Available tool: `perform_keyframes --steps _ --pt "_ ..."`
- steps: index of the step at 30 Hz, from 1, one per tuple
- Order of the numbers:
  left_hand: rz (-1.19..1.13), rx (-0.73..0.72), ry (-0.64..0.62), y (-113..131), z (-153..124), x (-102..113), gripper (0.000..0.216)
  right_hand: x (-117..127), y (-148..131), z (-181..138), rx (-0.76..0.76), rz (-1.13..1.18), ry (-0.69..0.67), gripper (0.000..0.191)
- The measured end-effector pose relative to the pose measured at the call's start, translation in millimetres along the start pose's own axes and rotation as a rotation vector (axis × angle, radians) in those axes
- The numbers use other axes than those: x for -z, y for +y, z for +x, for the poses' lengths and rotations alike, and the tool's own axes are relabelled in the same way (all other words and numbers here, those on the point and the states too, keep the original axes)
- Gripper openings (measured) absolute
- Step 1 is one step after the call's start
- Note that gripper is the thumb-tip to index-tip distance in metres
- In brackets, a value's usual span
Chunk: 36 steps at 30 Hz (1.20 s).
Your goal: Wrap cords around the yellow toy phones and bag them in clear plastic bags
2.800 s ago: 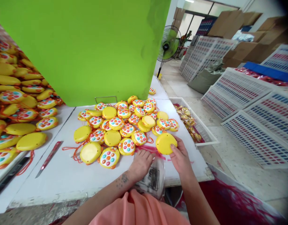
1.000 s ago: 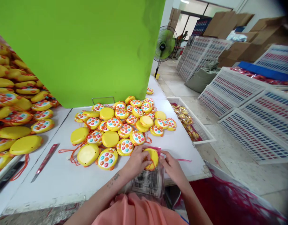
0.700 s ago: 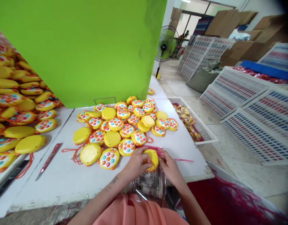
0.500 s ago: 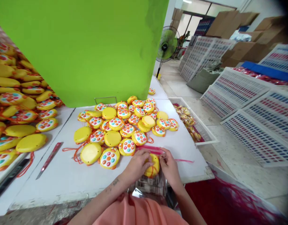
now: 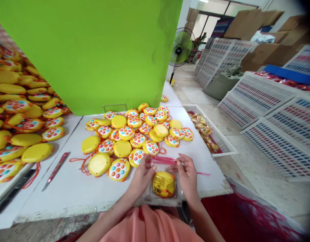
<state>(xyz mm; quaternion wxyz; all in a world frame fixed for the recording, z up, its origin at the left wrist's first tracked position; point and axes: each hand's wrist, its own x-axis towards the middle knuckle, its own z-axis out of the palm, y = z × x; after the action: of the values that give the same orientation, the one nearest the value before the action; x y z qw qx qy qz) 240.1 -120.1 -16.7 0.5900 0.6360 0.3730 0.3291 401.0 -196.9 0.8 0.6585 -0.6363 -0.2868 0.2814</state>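
A clear plastic bag with a pink strip along its top lies at the table's front edge. Inside it is a yellow duck-shaped toy, back side up, with an orange cord; dark print shows over it. My left hand pinches the bag's upper left corner between thumb and fingers. At the upper right corner my right hand pinches the bag too. Just beyond the hands lies a heap of similar toys, some showing white faces with coloured dots, others their plain yellow backs.
A red-handled craft knife lies on the white table at left, near a large pile of toys. A green panel stands behind the heap. On the floor at right are a white crate of bagged toys and stacked baskets.
The toy has gone down into the bag and now lies in it. My left hand has left the toy for the bag's top corner, and my right hand has shifted slightly right.
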Motion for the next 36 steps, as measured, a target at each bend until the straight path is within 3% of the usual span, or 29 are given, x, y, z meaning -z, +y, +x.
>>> perform_keyframes --steps 3,5,8,11,13,17,21,23,26,31,33,36 --pt "-0.123 0.1 -0.109 -2.3 3.1 -0.2 0.033 0.2 3.7 5.2 0.02 -0.033 -0.021 0.032" --pt "-0.128 0.136 -0.107 -1.7 5.4 -1.0 0.029 2.6 6.0 10.6 0.09 -0.153 -0.012 0.031" --pt "-0.149 0.171 -0.085 -0.3 7.9 -3.4 0.028 4.9 4.5 16.2 0.371 -0.473 0.016 0.03" --pt "-0.167 0.162 -0.118 3.0 9.3 -7.0 0.029 -1.3 -2.7 14.5 0.648 -0.714 -0.119 0.03" --pt "-0.115 0.079 -0.163 7.8 9.9 -8.9 0.027 -10.1 -7.6 10.6 0.744 -0.801 -0.266 0.035" --pt "0.179 -0.104 -0.215 20.0 10.3 -8.9 0.023 -28.7 -10.9 5.5 0.853 -0.929 -0.385 0.045" --pt "0.322 -0.134 -0.262 20.2 11.1 -6.4 0.028 -28.8 -0.1 16.6 0.791 -0.908 -0.296 0.037" --pt "0.276 -0.113 -0.278 12.6 11.6 -5.0 0.03 -10.9 12.0 29.8 0.679 -0.879 -0.185 0.029" --pt "0.113 0.018 -0.241 -4.5 11.7 -2.2 0.029 44.5 33.3 52.7 0.487 -0.965 0.078 0.025" --pt "-0.242 0.286 -0.165 -24.6 11.8 3.0 0.037 149.7 51.8 70.4 0.361 -1.142 0.195 0.023" --pt "-0.259 0.295 -0.162 -25.9 12.9 4.6 0.043 165.4 50.8 68.2 0.345 -1.191 0.194 0.029" --pt "-0.234 0.278 -0.201 -23.9 15.1 6.2 0.045 151.7 47.1 60.5 0.423 -1.242 0.229 0.043"
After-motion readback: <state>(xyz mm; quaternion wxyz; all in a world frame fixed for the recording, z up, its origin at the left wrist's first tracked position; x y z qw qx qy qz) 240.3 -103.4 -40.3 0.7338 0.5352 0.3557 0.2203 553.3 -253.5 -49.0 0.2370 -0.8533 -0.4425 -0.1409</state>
